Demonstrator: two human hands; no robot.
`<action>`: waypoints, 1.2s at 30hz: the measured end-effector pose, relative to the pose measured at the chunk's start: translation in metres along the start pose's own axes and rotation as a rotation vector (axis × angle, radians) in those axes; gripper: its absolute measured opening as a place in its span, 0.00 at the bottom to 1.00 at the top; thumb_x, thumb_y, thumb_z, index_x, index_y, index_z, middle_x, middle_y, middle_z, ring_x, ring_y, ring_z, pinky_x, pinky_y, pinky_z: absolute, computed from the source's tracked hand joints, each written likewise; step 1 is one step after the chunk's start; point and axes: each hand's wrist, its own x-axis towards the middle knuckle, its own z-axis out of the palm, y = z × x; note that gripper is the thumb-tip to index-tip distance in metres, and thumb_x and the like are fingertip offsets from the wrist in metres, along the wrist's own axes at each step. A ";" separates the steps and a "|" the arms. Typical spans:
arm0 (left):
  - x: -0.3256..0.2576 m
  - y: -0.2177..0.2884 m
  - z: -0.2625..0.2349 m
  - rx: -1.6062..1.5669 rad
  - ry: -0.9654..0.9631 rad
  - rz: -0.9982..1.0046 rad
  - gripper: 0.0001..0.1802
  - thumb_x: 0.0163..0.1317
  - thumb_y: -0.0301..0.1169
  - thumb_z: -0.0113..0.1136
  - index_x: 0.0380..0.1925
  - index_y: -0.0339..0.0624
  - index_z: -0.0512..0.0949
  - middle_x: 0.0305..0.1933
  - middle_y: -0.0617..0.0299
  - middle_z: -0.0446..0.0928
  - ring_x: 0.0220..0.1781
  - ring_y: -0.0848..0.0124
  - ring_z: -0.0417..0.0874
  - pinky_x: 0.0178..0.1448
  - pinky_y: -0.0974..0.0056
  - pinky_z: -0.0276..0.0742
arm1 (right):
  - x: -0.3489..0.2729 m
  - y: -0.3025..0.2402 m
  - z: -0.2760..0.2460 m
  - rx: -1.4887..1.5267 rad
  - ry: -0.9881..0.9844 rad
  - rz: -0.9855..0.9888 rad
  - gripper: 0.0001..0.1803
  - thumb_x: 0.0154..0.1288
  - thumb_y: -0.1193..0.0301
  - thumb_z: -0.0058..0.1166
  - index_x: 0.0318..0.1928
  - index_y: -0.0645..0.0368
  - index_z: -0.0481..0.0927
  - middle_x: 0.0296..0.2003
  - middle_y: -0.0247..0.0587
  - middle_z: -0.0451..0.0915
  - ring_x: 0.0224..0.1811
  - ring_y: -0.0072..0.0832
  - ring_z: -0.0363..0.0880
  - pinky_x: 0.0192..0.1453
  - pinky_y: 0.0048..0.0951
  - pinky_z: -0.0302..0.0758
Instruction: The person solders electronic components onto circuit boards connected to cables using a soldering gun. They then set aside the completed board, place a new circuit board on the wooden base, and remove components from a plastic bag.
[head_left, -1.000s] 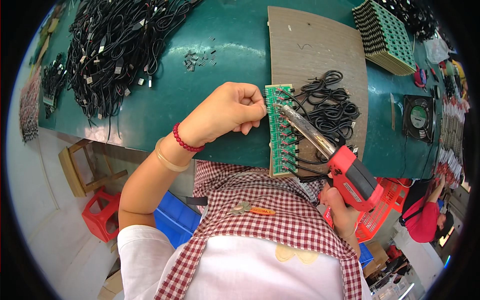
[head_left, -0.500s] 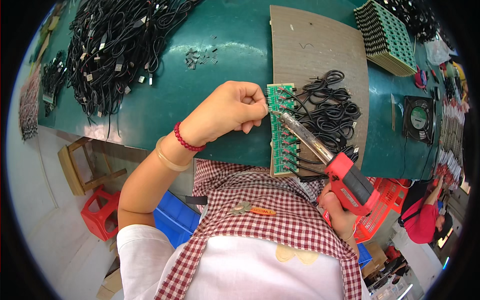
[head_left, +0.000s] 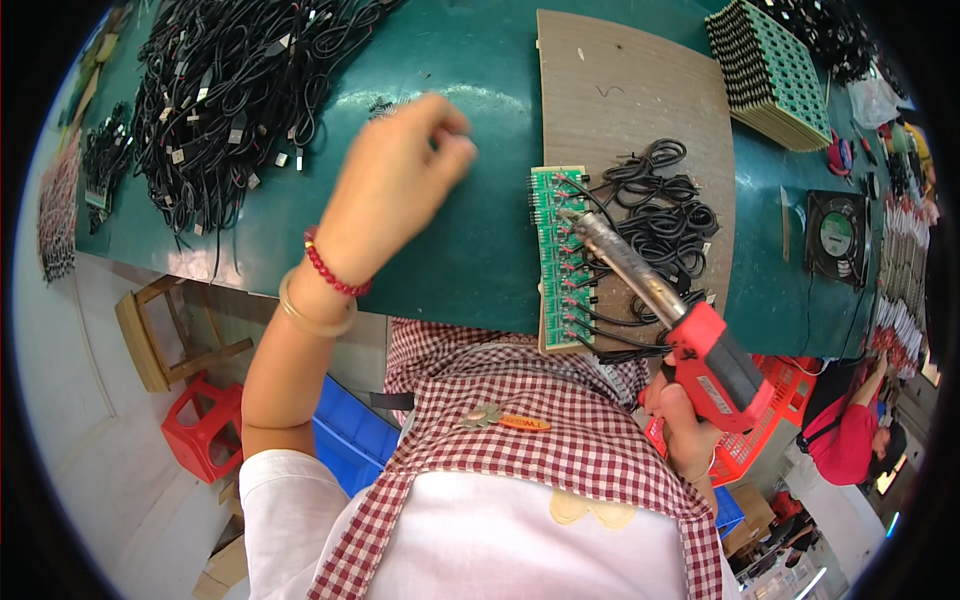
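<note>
My right hand (head_left: 688, 425) grips a red and black soldering gun (head_left: 715, 365). Its metal barrel points up-left, with the tip over a strip of green circuit boards (head_left: 560, 240). Red and black wires run from the boards to a bunch of coiled black cables (head_left: 665, 215). The strip lies along the left edge of a brown board (head_left: 635, 90), with small pins along the upper part of its left side. My left hand (head_left: 400, 170) is in the air left of the strip, blurred, thumb and forefinger curved with a gap between them. It partly covers some small black pins (head_left: 385, 106).
A large heap of black cables (head_left: 225, 110) covers the green table's left part. At the far right stand a stack of circuit panels (head_left: 770, 75) and a small black fan (head_left: 838, 238). A red basket (head_left: 765, 400) sits below the table edge. Another person (head_left: 850, 435) is further right.
My left hand has left the circuit board strip and moved up-left toward the loose pins, its fingers loosening. The soldering gun has shifted slightly right, its tip away from the strip's left edge.
</note>
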 end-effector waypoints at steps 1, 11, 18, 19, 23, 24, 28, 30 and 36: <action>0.006 -0.008 -0.001 0.252 0.178 0.050 0.10 0.54 0.28 0.59 0.35 0.36 0.74 0.30 0.56 0.76 0.29 0.65 0.76 0.34 0.63 0.72 | 0.000 -0.004 0.002 0.095 0.055 0.042 0.18 0.59 0.74 0.51 0.49 0.67 0.67 0.21 0.40 0.70 0.20 0.22 0.65 0.25 0.24 0.65; 0.006 -0.014 0.000 0.435 0.161 0.096 0.06 0.53 0.25 0.57 0.28 0.36 0.71 0.27 0.54 0.72 0.29 0.58 0.76 0.34 0.60 0.71 | 0.012 -0.022 0.008 0.270 0.142 0.011 0.17 0.61 0.72 0.48 0.49 0.66 0.65 0.18 0.37 0.66 0.18 0.20 0.61 0.22 0.23 0.63; -0.020 0.029 0.008 -0.324 0.016 -0.014 0.05 0.55 0.19 0.54 0.33 0.34 0.75 0.28 0.64 0.73 0.28 0.78 0.73 0.34 0.73 0.70 | 0.023 -0.040 0.013 0.385 0.119 -0.022 0.18 0.61 0.71 0.49 0.49 0.66 0.65 0.19 0.36 0.67 0.19 0.21 0.63 0.23 0.23 0.64; -0.027 0.036 0.010 -0.377 -0.070 0.057 0.07 0.56 0.20 0.54 0.35 0.33 0.76 0.30 0.67 0.74 0.29 0.81 0.74 0.34 0.74 0.71 | 0.025 -0.046 0.018 0.369 0.133 0.019 0.19 0.61 0.72 0.50 0.50 0.65 0.64 0.20 0.37 0.67 0.20 0.21 0.65 0.25 0.23 0.67; -0.062 0.077 0.020 -1.097 -0.497 -0.350 0.04 0.60 0.19 0.51 0.34 0.32 0.74 0.33 0.62 0.75 0.32 0.78 0.79 0.34 0.74 0.78 | 0.035 -0.052 0.029 0.293 0.015 0.041 0.22 0.58 0.76 0.54 0.52 0.63 0.63 0.26 0.39 0.70 0.26 0.23 0.71 0.33 0.25 0.74; -0.067 0.082 0.023 -1.096 -0.497 -0.350 0.04 0.60 0.19 0.51 0.34 0.32 0.74 0.33 0.62 0.75 0.32 0.78 0.79 0.34 0.74 0.78 | 0.037 -0.056 0.025 0.270 -0.085 0.102 0.23 0.56 0.80 0.54 0.52 0.63 0.63 0.30 0.39 0.71 0.33 0.24 0.73 0.41 0.27 0.75; -0.080 0.094 0.038 -1.418 -0.508 -0.447 0.05 0.62 0.21 0.52 0.38 0.32 0.70 0.34 0.60 0.75 0.34 0.77 0.79 0.37 0.73 0.80 | 0.039 -0.058 0.028 0.293 -0.167 0.144 0.25 0.55 0.83 0.54 0.53 0.62 0.62 0.33 0.39 0.71 0.36 0.23 0.71 0.44 0.26 0.74; -0.086 0.095 0.045 -1.428 -0.512 -0.431 0.05 0.62 0.22 0.53 0.38 0.32 0.70 0.35 0.60 0.75 0.35 0.76 0.80 0.41 0.71 0.80 | 0.041 -0.056 0.025 0.221 -0.214 0.041 0.24 0.56 0.84 0.52 0.53 0.62 0.62 0.33 0.38 0.71 0.36 0.21 0.70 0.40 0.22 0.71; -0.085 0.092 0.042 -1.461 -0.585 -0.462 0.06 0.63 0.23 0.54 0.38 0.33 0.70 0.35 0.60 0.76 0.37 0.75 0.81 0.41 0.71 0.80 | 0.040 -0.053 0.024 0.031 -0.178 -0.008 0.10 0.56 0.83 0.54 0.39 0.62 0.74 0.33 0.36 0.71 0.31 0.22 0.72 0.33 0.23 0.69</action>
